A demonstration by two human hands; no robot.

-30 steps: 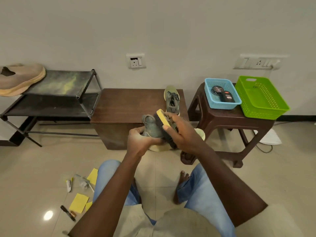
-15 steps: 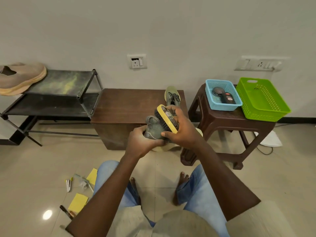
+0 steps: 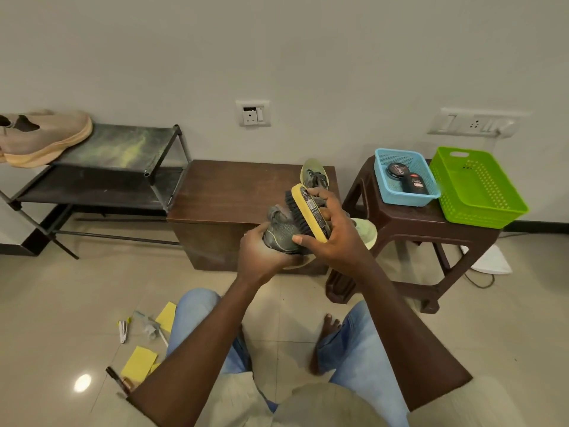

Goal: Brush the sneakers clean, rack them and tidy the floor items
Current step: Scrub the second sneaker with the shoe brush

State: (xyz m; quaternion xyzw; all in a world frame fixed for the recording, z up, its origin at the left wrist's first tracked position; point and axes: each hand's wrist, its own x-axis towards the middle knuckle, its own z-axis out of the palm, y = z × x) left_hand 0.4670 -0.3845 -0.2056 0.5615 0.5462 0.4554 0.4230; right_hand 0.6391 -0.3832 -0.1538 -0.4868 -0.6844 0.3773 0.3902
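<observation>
My left hand (image 3: 260, 252) grips a grey sneaker (image 3: 281, 231) with a pale green sole, held in the air in front of the brown box. My right hand (image 3: 334, 234) is closed on a yellow-backed shoe brush (image 3: 309, 215) whose dark bristles press against the sneaker's upper. The second grey sneaker (image 3: 314, 177) lies on the wooden box (image 3: 231, 192) behind, mostly hidden by my right hand. A tan sneaker (image 3: 43, 137) rests on the top shelf of the black shoe rack (image 3: 123, 149) at the left.
A brown plastic stool (image 3: 409, 223) at the right carries a blue basket (image 3: 406, 180) with polish tins and an empty green basket (image 3: 477, 186). Yellow sticky notes (image 3: 138, 363), a stapler (image 3: 123, 329), a marker (image 3: 115, 375) and small scraps lie on the tiled floor, lower left.
The brush has travelled up and back along the sneaker's upper, and my right hand has risen with it. My left hand keeps its hold on the sneaker.
</observation>
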